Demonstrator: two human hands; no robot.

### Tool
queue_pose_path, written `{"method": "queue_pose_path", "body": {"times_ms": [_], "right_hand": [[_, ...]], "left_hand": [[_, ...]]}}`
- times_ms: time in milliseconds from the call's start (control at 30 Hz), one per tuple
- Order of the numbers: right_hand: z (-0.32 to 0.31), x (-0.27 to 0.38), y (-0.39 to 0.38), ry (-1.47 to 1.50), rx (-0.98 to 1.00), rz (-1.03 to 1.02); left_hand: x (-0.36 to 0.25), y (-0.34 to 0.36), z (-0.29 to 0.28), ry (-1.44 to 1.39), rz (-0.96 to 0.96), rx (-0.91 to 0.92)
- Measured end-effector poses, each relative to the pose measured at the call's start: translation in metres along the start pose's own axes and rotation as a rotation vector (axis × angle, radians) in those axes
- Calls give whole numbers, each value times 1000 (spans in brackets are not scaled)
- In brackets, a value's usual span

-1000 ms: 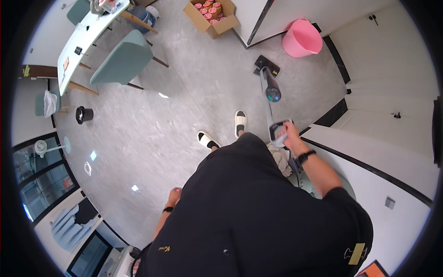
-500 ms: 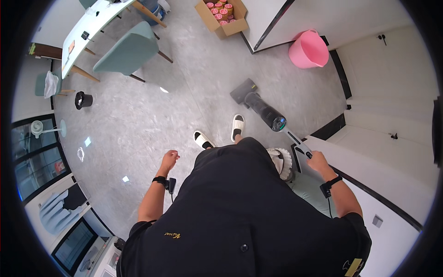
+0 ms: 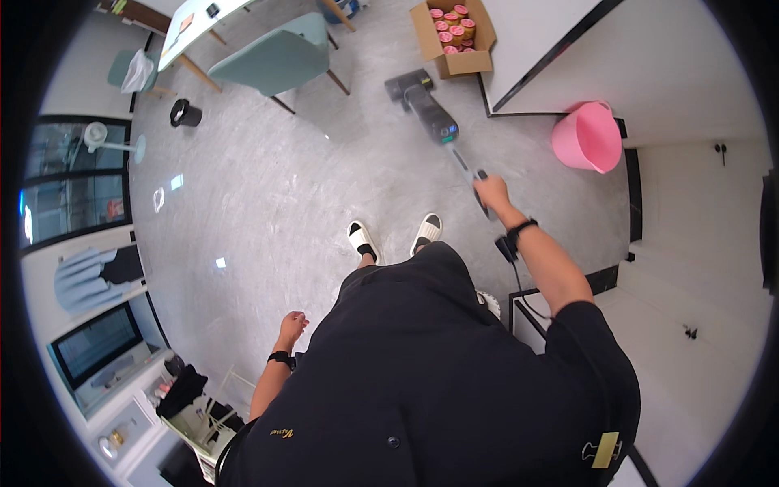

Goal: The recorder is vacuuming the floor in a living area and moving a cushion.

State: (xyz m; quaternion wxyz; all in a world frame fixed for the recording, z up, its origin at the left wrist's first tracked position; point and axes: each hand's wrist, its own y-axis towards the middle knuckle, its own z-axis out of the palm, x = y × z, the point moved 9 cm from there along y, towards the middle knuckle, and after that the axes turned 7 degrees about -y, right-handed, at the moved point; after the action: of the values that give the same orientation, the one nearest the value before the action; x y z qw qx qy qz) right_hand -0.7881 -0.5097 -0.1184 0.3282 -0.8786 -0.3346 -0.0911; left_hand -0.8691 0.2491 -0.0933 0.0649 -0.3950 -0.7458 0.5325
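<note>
My right hand [image 3: 495, 193] is closed round the grey handle of a cordless floor vacuum [image 3: 438, 122], out ahead of me to the right. Its dark head [image 3: 408, 84] rests on the grey floor [image 3: 268, 178], just left of a cardboard box [image 3: 473, 61] holding several jars with pink lids. My left hand [image 3: 294, 325] hangs beside my dark clothes with its fingers loosely curled and apart, holding nothing. My feet in white slides [image 3: 362, 237] stand below the vacuum.
A pink tub [image 3: 586, 136] stands by the right-hand cabinets [image 3: 694, 211]. A teal chair [image 3: 268, 65], a white desk [image 3: 188, 32] and a black bin [image 3: 185, 114] are at upper left. A white fan [image 3: 114, 140] is by the glazed panels; a white rack [image 3: 223, 402] is at lower left.
The vacuum and my right hand have moved forward and up-left, toward the box. The room has shifted in view as I turn. My left hand has swung slightly.
</note>
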Motion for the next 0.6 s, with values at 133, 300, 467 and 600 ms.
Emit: {"method": "queue_pose_path", "body": {"times_ms": [133,300,467,600], "right_hand": [[29,78,77,183,96,-49],[53,139,132,374,71,-127],[78,107,116,338,115,-111],[83,25,9,175,61,-59]], "left_hand": [[-2,-68,19,50,40,-24],[52,-93,29,-74,32,5],[50,-88,20,48,71,19],[48,-49,3,132,119,88]]}}
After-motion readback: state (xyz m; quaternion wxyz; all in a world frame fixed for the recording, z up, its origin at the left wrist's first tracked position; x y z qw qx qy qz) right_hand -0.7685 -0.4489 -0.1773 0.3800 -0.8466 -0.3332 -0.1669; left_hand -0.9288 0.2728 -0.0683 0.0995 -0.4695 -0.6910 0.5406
